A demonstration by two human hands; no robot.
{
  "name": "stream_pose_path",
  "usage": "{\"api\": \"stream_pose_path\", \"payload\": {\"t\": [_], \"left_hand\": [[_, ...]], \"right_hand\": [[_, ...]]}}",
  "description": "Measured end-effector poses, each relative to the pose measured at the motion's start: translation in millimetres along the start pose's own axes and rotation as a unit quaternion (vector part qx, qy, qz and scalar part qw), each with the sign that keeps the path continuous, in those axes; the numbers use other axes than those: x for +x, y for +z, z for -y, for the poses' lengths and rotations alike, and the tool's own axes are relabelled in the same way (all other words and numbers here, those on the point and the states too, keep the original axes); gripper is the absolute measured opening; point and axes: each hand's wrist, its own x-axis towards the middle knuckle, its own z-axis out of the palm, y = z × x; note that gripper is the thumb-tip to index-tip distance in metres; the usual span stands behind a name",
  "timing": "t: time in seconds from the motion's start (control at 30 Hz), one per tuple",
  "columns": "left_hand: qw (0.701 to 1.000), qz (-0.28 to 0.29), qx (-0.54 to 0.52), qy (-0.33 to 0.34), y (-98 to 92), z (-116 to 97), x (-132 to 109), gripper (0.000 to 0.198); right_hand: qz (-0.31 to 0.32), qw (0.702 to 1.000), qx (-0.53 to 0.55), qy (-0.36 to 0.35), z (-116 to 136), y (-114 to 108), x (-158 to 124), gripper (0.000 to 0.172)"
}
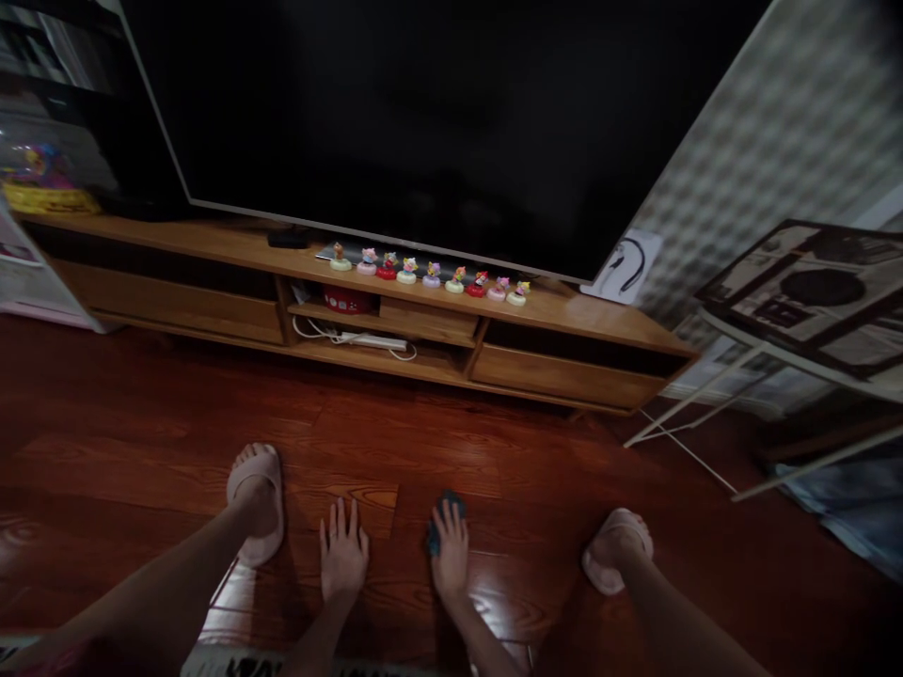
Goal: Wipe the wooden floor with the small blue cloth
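My left hand [344,553] lies flat on the wooden floor [437,432], fingers stretched out and slightly apart, with nothing in it. To its right, my right hand [450,553] presses down on a bunched dark teal cloth [433,540], its fingers laid over the top. Edges of the cloth show past the fingertips and along the hand's left side; the rest is hidden under the palm. Both hands are between my two feet, which wear pale pink slippers [277,527].
Ahead stands a low wooden TV cabinet [571,376] with a row of several small figurines [433,275] before a large dark television [423,113]. A power strip [373,340] sits on its shelf. At right is a thin-legged folding table [734,362]; a patterned rug [212,663] lies behind.
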Motion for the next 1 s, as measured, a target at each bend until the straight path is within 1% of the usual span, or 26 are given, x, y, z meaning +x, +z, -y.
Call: {"api": "stream_pose_path", "payload": {"t": [0.07,0.1,0.17,0.23,0.3,0.37,0.43,0.5,0.57,0.6,0.63,0.67,0.7,0.73,0.77,0.83,0.9,0.97,1.0], "left_hand": [[1.000,0.000,0.000,-0.003,3.7,1,-1,0.062],[1.000,-0.001,-0.001,-0.005,6.0,2,-1,0.062],[1.000,-0.003,-0.006,-0.003,10.7,3,-2,0.063],[1.000,-0.009,-0.015,0.000,14.5,5,-2,0.063],[0.999,-0.018,-0.027,0.001,17.1,6,-2,0.063],[0.999,-0.028,-0.037,-0.002,18.5,6,-2,0.064],[0.999,-0.032,-0.043,-0.003,18.5,5,-2,0.065],[0.999,-0.031,-0.044,-0.006,16.9,4,-2,0.066],[0.999,-0.027,-0.041,-0.006,14.1,3,-2,0.064],[0.999,-0.025,-0.039,-0.006,12.4,3,-1,0.063],[0.999,-0.023,-0.038,-0.007,10.6,2,-1,0.062],[0.999,-0.019,-0.036,-0.007,9.0,2,-1,0.062],[0.999,-0.016,-0.035,-0.008,7.5,2,0,0.062],[0.999,-0.012,-0.034,-0.010,6.2,2,0,0.062],[0.999,-0.008,-0.032,-0.011,5.1,2,0,0.062],[0.999,-0.002,-0.030,-0.014,3.3,1,0,0.062],[0.999,0.000,-0.031,-0.012,2.1,1,0,0.062],[0.999,0.003,-0.033,-0.007,1.5,1,0,0.062],[0.999,0.005,-0.033,-0.005,1.5,2,0,0.063]], "right_hand": [[0.053,0.996,0.026,-0.067,39,16,-14,0.082],[0.074,0.992,0.038,-0.096,53,23,-22,0.084],[0.115,0.980,0.057,-0.151,70,30,-32,0.085],[0.154,0.965,0.066,-0.203,70,29,-32,0.086],[0.173,0.957,0.059,-0.224,55,19,-19,0.087],[0.149,0.970,0.040,-0.190,28,2,4,0.088],[0.092,0.989,0.022,-0.116,-6,-17,29,0.085],[0.027,0.999,0.001,-0.026,-45,-36,46,0.079],[-0.030,0.997,-0.025,0.069,-80,-51,52,0.074],[-0.052,0.992,-0.037,0.109,-94,-55,51,0.072],[-0.070,0.987,-0.046,0.139,-104,-57,49,0.071],[-0.085,0.982,-0.051,0.161,-109,-56,45,0.071],[-0.096,0.979,-0.053,0.174,-108,-53,41,0.071],[-0.103,0.978,-0.051,0.177,-101,-48,36,0.071],[-0.104,0.979,-0.045,0.168,-89,-41,31,0.071],[-0.079,0.990,-0.023,0.114,-52,-22,19,0.073],[-0.016,0.999,0.007,0.028,-7,-3,3,0.075],[0.052,0.997,0.034,-0.052,34,14,-16,0.077],[0.081,0.992,0.045,-0.089,50,19,-25,0.079]]}}
